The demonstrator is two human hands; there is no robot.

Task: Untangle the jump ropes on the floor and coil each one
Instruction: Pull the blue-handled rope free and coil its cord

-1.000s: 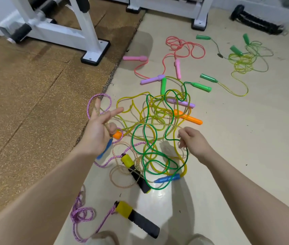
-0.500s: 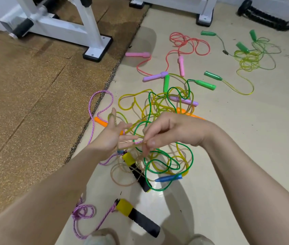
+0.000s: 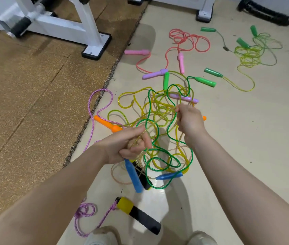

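Right hand (image 3: 189,121) covers most of the orange handle (image 3: 204,118) at three o'clock. Left hand (image 3: 124,147) hides the blue handle's (image 3: 133,175) top. Six o'clock: both shoes (image 3: 101,236) cropped.

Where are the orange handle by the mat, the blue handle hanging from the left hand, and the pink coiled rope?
orange handle (image 3: 107,123), head view, mid-grip.
blue handle (image 3: 133,175), head view, middle of shaft.
pink coiled rope (image 3: 204,43), head view, loop's right side.

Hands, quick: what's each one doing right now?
Left hand: fingers curled round loops of clear rope, blue handle hanging below.
Right hand: pinches a strand; which rope cannot be told.
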